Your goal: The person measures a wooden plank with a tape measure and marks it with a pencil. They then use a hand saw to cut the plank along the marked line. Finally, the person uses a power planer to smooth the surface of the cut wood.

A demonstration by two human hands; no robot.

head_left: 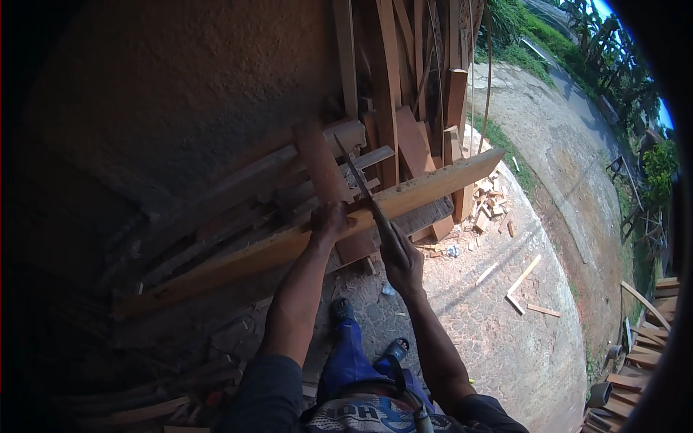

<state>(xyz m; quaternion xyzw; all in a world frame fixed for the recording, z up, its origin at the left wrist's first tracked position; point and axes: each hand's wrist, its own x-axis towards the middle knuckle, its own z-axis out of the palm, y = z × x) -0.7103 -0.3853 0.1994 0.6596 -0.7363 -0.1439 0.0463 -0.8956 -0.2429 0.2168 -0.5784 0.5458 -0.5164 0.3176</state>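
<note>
A long, pale wooden beam [426, 189] lies slantwise in front of me, on edge. My right hand [403, 261] is closed around the handle of a handsaw [368, 193]. Its narrow blade points away from me and crosses the beam's upper edge right of my left hand. Gripping the beam, my left hand [330, 219] has its fingers curled, partly hidden from view. A reddish-brown board [321, 162] runs crosswise by that hand, passing beneath the beam and showing again on the near side.
Tall planks [387, 86] lean against the rough wall [180, 86]. Wood offcuts [491, 206] and thin strips [523, 285] litter the concrete floor [498, 339] to the right. Stacked timber [642, 361] stands at the far right edge. My sandalled feet are below the beam.
</note>
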